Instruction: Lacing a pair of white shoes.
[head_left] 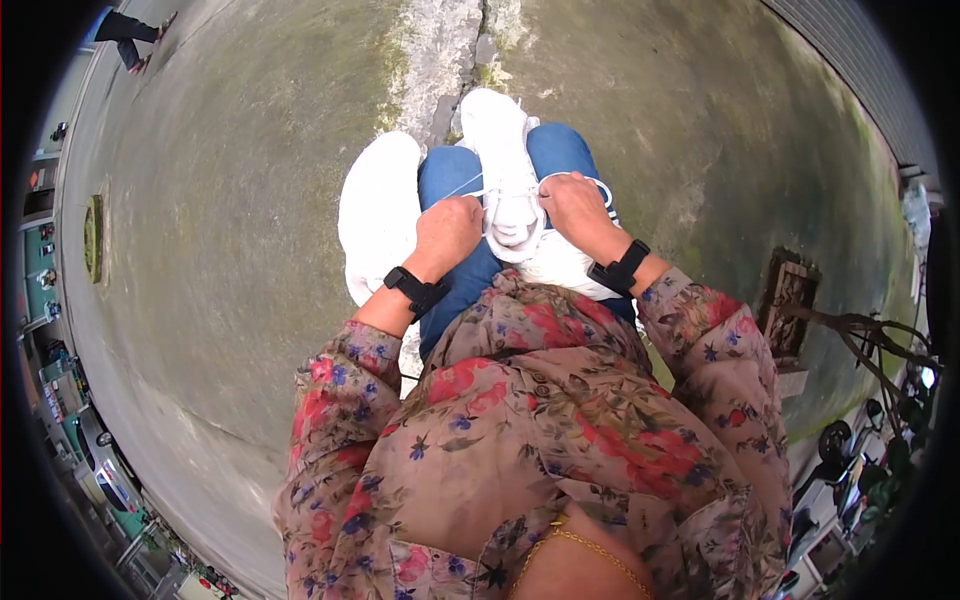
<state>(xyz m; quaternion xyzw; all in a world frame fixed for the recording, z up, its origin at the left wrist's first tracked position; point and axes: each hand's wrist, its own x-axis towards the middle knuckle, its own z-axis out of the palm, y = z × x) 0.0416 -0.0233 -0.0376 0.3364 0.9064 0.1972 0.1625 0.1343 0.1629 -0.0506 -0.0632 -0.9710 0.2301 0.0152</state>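
A white lace-up shoe (497, 135) stands between my blue-jeaned knees, toe pointing away from me and its opening nearest me. On its left side my left hand (449, 235) is closed in a pinch on a white shoelace (466, 186), which stretches taut to the shoe. My right hand (583, 213), closed too, grips lace at the shoe's right side. A loop of lace curves out past its knuckles. The fingertips of both hands are partly hidden. Left of my left hand lies a rounded white thing (380, 205), perhaps another shoe. More white material (562, 265) shows under my right wrist.
Stained concrete ground (240, 260) spreads around me, with a pale cracked strip (440, 60) ahead. A person's legs (130, 38) show at the far upper left. To the right are a grate-like rectangular piece (788, 305) and bare branches (865, 330). Parked vehicles (108, 470) stand at the left rim.
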